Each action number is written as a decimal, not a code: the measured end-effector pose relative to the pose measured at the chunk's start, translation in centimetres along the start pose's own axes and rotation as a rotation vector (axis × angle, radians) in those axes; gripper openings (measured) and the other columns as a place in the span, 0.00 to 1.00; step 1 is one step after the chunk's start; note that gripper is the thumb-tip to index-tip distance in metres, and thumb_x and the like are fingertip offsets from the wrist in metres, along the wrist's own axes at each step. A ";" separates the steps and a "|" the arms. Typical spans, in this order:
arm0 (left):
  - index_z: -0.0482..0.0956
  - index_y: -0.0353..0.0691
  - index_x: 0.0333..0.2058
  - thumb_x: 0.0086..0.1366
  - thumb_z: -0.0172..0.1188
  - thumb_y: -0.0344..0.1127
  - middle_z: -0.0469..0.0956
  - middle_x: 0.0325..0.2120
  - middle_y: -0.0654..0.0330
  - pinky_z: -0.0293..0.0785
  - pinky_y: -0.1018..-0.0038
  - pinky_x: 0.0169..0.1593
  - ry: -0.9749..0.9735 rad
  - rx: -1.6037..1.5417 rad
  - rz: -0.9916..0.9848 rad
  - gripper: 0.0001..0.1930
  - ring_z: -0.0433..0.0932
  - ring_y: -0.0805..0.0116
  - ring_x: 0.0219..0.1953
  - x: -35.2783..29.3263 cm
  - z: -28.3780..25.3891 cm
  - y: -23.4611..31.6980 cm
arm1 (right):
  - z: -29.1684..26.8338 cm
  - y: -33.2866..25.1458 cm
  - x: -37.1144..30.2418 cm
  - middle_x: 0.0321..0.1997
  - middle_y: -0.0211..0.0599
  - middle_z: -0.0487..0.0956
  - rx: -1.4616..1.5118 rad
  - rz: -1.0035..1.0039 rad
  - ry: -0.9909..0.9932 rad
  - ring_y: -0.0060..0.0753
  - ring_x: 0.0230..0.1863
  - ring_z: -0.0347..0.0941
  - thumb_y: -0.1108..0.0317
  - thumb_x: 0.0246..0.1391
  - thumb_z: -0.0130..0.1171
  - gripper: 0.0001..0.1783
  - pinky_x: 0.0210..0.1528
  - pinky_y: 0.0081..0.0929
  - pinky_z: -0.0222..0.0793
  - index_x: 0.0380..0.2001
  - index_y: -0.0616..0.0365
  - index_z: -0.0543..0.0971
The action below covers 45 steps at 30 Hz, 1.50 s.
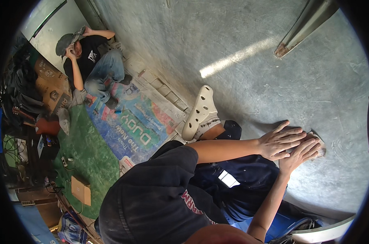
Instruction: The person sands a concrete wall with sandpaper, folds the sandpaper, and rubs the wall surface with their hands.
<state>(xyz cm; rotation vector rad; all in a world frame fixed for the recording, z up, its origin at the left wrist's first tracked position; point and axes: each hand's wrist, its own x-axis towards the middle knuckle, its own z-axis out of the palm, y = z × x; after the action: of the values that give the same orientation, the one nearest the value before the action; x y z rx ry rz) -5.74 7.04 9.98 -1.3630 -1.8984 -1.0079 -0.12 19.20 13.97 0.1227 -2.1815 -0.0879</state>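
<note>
Both bare arms reach across to a grey cement surface [249,61] on the right. My left hand [278,142] is stretched out with its fingers apart, overlapping the dark part of a flat, rounded piece or the other hand; I cannot tell which it touches. Just beside it, my right hand [299,156] presses with bent fingers on the flat rounded piece [322,147], which lies against the cement. Its pale, worn edge shows past the fingertips; the rest is hidden under the hands, so its kind is unclear.
A pale clog [200,112] rests left of my arms. Another person [91,61] in a cap sits far left, both hands raised to the head. A printed sheet [131,118], green mat [85,142] and cardboard box [81,191] lie there. A metal post [304,28] stands upper right.
</note>
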 end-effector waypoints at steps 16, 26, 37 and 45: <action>0.47 0.29 0.66 0.60 0.54 0.55 0.41 0.69 0.45 0.29 0.49 0.71 -0.054 -0.219 0.089 0.46 0.36 0.53 0.72 -1.2 0.4 2.6 | 0.1 0.9 -0.3 0.76 0.46 0.37 -0.006 0.058 0.069 0.50 0.76 0.25 0.40 0.63 0.38 0.45 0.72 0.55 0.20 0.70 0.60 0.43; 0.53 0.36 0.67 0.64 0.44 0.64 0.46 0.69 0.53 0.24 0.50 0.70 0.038 -0.115 0.120 0.43 0.40 0.58 0.72 -0.1 0.3 1.1 | 0.8 -1.0 0.9 0.76 0.46 0.35 0.053 0.247 0.155 0.50 0.76 0.25 0.31 0.60 0.30 0.50 0.72 0.53 0.21 0.70 0.61 0.42; 0.53 0.40 0.67 0.68 0.33 0.60 0.46 0.70 0.56 0.19 0.52 0.69 -0.031 -0.201 0.138 0.38 0.38 0.58 0.73 -1.6 -0.8 0.8 | 1.2 -6.5 3.9 0.74 0.56 0.39 -0.300 0.505 0.173 0.52 0.75 0.32 0.43 0.63 0.40 0.46 0.74 0.50 0.33 0.69 0.67 0.41; 0.81 0.42 0.23 0.65 0.41 0.65 0.81 0.26 0.63 0.69 0.52 0.55 -0.003 -0.404 0.533 0.33 0.80 0.58 0.42 0.0 0.8 1.3 | 1.2 -5.5 1.8 0.74 0.57 0.39 -0.308 0.706 0.078 0.54 0.75 0.31 0.42 0.59 0.48 0.48 0.72 0.53 0.33 0.69 0.65 0.45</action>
<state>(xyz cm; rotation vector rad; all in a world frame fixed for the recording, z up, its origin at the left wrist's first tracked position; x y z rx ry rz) -4.58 7.98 9.84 -1.9604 -1.2506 -1.1327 -1.77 13.57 14.12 -0.7971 -1.9890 -0.0153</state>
